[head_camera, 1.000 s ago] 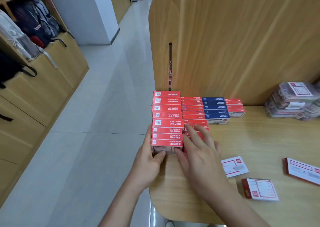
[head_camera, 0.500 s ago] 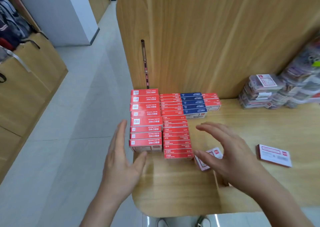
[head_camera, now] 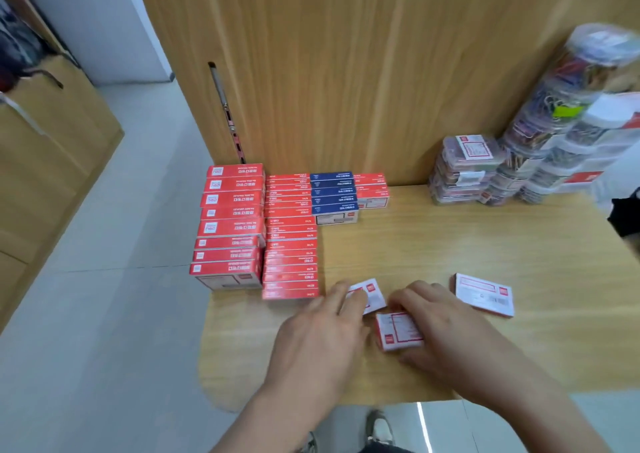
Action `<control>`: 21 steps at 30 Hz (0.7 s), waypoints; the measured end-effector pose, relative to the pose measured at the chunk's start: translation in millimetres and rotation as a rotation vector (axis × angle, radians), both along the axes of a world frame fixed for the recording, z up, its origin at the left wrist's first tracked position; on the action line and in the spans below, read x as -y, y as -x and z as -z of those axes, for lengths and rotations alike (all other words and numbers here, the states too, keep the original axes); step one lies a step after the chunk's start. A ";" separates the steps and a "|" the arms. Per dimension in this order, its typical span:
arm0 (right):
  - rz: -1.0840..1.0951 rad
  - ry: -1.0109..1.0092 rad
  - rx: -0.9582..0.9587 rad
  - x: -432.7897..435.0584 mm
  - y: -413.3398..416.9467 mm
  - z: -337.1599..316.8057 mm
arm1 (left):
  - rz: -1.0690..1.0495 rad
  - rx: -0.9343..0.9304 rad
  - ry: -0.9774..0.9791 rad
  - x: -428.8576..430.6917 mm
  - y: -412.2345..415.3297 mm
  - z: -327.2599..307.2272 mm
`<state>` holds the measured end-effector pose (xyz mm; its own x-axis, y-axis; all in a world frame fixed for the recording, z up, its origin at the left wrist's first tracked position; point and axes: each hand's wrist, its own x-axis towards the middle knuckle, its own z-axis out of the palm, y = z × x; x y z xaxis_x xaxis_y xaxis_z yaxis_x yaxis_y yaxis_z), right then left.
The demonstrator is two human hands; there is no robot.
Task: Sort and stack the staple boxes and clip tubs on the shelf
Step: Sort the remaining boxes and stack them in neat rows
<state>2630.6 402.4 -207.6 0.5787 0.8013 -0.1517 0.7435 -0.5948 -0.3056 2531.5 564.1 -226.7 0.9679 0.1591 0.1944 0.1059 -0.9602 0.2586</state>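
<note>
Red staple boxes stand in a tall row [head_camera: 228, 227] at the shelf's left edge, with a lower red row [head_camera: 290, 234] beside it, a short blue stack [head_camera: 334, 196] and a small red stack [head_camera: 371, 189] behind. Three loose boxes lie label-up near the front. My left hand [head_camera: 322, 335] rests its fingertips on one loose box [head_camera: 370, 293]. My right hand [head_camera: 446, 335] grips a second loose box [head_camera: 398, 331] by its edges. A third box [head_camera: 483, 293] lies untouched to the right. Clear clip tubs [head_camera: 464, 172] are stacked at the back right.
The wooden shelf [head_camera: 450, 244] has an upright wooden back panel [head_camera: 346, 54]. A tall pile of clear tubs with coloured clips [head_camera: 568, 116] leans at the far right. The floor drops away left of the shelf edge. Wooden cabinets [head_camera: 45, 161] stand at the left.
Both hands have left the red stacks and moved right and toward me onto the loose boxes. My right hand has closed on one box; the view has swung right.
</note>
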 end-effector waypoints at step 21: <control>0.000 -0.348 -0.302 10.2 -42.0 18.7 | -0.450 -0.180 0.130 35.9 8.8 -8.7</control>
<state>2672.6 392.2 -226.3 0.5503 0.8343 -0.0352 0.5902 -0.4184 -0.6903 2522.7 528.2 -218.0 0.8143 0.5801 -0.0189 0.5559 -0.7702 0.3128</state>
